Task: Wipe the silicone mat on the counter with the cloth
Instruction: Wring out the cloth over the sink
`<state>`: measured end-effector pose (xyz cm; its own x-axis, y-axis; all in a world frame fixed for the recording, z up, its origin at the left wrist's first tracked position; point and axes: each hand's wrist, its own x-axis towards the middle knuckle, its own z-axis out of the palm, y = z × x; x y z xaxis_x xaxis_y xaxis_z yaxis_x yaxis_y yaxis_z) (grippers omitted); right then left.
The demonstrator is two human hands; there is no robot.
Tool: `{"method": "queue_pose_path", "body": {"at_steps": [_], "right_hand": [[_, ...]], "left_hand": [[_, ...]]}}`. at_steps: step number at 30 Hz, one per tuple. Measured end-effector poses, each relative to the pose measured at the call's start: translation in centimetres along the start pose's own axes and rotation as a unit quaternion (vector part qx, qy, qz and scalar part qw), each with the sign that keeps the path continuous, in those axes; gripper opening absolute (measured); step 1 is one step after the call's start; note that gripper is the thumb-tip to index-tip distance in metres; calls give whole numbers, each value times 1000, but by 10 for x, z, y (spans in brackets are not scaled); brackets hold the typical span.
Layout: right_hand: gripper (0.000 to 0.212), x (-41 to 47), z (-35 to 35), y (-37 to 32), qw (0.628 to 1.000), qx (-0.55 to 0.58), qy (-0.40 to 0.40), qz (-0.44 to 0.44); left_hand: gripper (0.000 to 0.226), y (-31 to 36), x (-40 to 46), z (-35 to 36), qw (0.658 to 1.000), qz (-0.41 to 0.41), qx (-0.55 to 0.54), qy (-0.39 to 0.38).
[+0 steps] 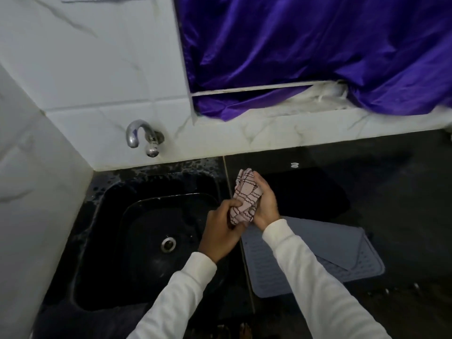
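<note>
Grey mat [342, 272] lay on the dark worktop [391, 192] just right of the sink [137, 241], one corner folded over, not yet wiped. Cloth [245, 196] was bunched up above the sink edge, probably being wrung or gathered first. Left hand [220, 231] and right hand [265, 204] both had fingers curled tight round it.

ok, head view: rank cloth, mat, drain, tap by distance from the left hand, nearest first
1. cloth: gripped in the left hand, with the right hand holding it too.
2. mat: on the counter, just right of the hands.
3. drain: in the sink, to the left. Close to the mat's rank; hard to call.
4. tap: on the wall, up and left.
</note>
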<state>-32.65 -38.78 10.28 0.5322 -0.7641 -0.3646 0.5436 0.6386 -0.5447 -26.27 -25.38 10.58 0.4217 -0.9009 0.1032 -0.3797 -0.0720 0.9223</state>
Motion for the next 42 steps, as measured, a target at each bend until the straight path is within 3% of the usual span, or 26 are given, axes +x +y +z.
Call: {"method": "queue_pose_path", "body": {"at_steps": [6, 10, 14, 17, 23, 31, 36, 39, 40, 42], "right_hand": [[36, -16, -36, -60, 961, -227, 25, -158], [39, -21, -73, -104, 912, -361, 38, -188], [40, -20, -108, -150, 884, -421, 59, -194], [44, -17, -137, -187, 866, -454, 69, -198], [75, -14, -207, -263, 842, -508, 59, -171], [50, 8, -300, -308, 774, -620, 36, -125], [49, 16, -344, -301, 724, -673, 24, -147], [56, 16, -368, -282, 676, -718, 14, -163], [58, 18, -374, -277, 641, -748, 16, -171], [57, 19, -376, -273, 533, -828, 39, -169]], "left_hand": [[33, 23, 13, 56, 987, -64, -141, -51], [35, 33, 12, 115, 974, -110, -184, -69], [28, 46, 13, 177, 965, -141, -215, -49], [31, 61, 18, 220, 963, -153, -215, -54], [35, 93, 23, 315, 960, -182, -196, -87], [41, 105, 22, 420, 960, -212, -123, -133], [37, 102, 21, 449, 952, -239, -83, -171], [35, 91, 21, 458, 951, -242, -34, -187], [34, 88, 22, 459, 953, -243, -14, -182], [32, 84, 23, 457, 956, -242, 15, -165]]}}
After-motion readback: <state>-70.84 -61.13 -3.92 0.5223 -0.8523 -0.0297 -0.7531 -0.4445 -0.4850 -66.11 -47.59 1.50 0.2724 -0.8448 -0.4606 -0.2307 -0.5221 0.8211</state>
